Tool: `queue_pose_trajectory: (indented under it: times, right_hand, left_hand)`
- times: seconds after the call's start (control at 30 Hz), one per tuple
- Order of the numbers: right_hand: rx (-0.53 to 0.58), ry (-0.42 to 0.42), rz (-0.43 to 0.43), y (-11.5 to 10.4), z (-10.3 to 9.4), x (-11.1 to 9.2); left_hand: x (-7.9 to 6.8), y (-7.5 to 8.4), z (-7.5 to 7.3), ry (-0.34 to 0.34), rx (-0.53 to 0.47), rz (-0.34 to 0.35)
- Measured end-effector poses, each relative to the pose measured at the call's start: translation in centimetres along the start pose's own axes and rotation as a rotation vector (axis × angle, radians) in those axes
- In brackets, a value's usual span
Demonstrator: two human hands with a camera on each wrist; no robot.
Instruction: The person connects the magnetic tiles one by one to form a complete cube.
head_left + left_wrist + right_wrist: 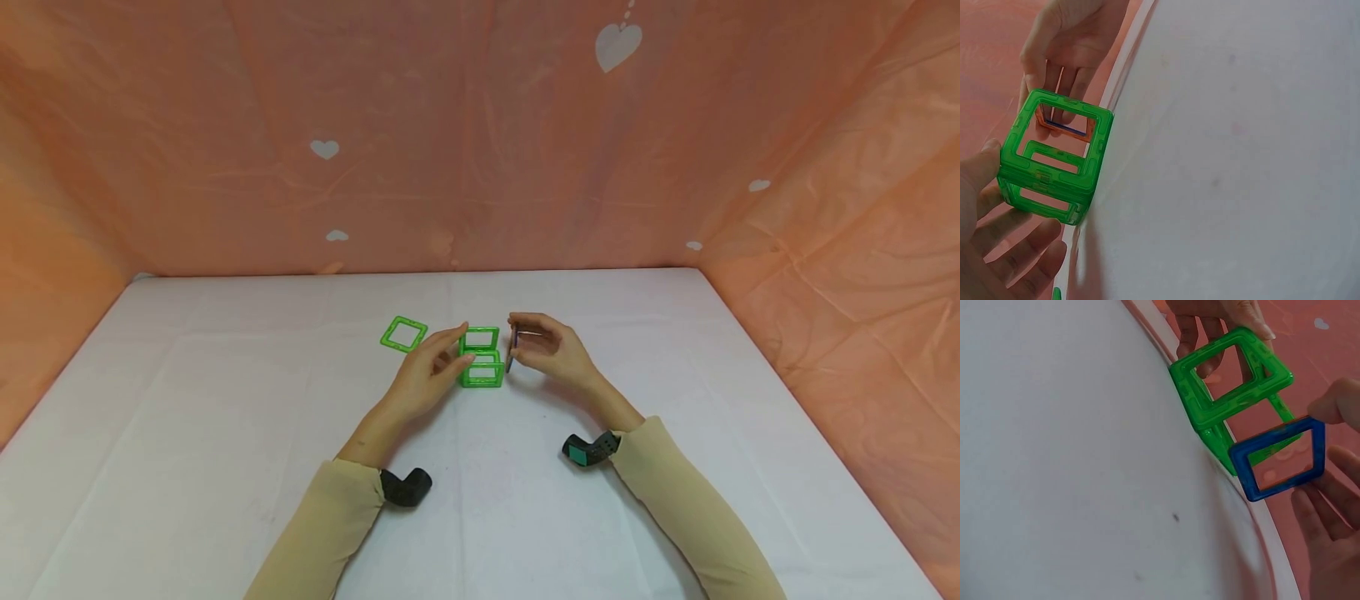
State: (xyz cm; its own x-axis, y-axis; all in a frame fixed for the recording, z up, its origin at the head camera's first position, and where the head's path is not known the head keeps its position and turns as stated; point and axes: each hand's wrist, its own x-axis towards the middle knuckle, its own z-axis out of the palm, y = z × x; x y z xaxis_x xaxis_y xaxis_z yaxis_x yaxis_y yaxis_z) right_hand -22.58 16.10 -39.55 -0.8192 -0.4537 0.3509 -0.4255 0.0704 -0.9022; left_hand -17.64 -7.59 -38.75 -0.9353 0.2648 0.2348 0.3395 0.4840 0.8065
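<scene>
A small box-like structure of green see-through magnetic tiles (482, 375) stands on the table in the middle of the head view. My left hand (423, 375) holds it by its left side, with thumb and fingers at the green edges. To the right of the structure, my right hand (555, 354) pinches a square magnetic tile (1242, 469) upright. That tile looks blue in the right wrist view and orange in the left wrist view. A narrow gap parts it from the green structure in the head view.
One loose green square tile (392, 342) lies flat behind the left hand. The table has a white cloth (225, 433). Orange sheeting with pale hearts (465, 167) rises behind the table and along both sides.
</scene>
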Motion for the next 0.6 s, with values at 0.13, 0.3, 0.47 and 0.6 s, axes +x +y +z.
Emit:
queue_pose_trajectory:
  times: [0.13,0.3,0.47,0.6]
  right_hand:
    - [0.018,-0.048,-0.015,-0.02,0.07,-0.04]
    - [0.071,-0.094,0.008,-0.19,0.06,-0.09]
    - [0.1,-0.131,0.082,-0.12,-0.17,-0.2]
    - [0.087,-0.156,0.163,-0.13,-0.25,-0.22]
  left_hand:
    - [-0.01,0.03,-0.01,-0.002,0.001,-0.001]
    - [0.01,-0.05,-0.01,-0.009,-0.007,-0.013]
    - [0.05,-0.08,-0.01,-0.011,-0.004,-0.024]
    - [0.08,-0.07,-0.01,-0.013,-0.004,-0.028]
